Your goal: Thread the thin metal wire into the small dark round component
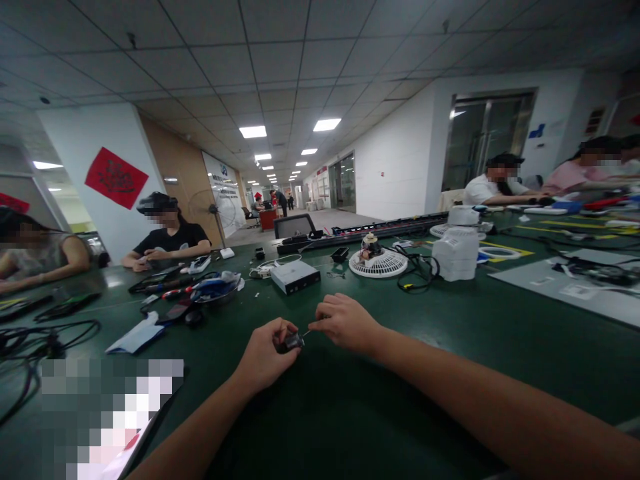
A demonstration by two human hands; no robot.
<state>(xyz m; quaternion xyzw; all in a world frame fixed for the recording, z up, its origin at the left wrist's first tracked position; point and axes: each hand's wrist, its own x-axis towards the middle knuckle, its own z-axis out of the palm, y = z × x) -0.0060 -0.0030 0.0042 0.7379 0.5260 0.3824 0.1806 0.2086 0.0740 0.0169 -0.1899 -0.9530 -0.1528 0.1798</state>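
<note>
Small dark part with a shiny end (295, 341) is over the green surface (320, 420), clamped between thumb and fingers of the left hand (270, 350). With fingertips together, the right hand (345, 323) pinches a thin, pale shaft (307, 333) reaching toward that end; contact is unclear. Beyond lie a flat white-topped box (295, 272) and a round white slatted grille (379, 265).

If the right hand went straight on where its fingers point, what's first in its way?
The right hand would probably meet the small dark part held in the left hand, or that hand itself; depth is unclear.
</note>
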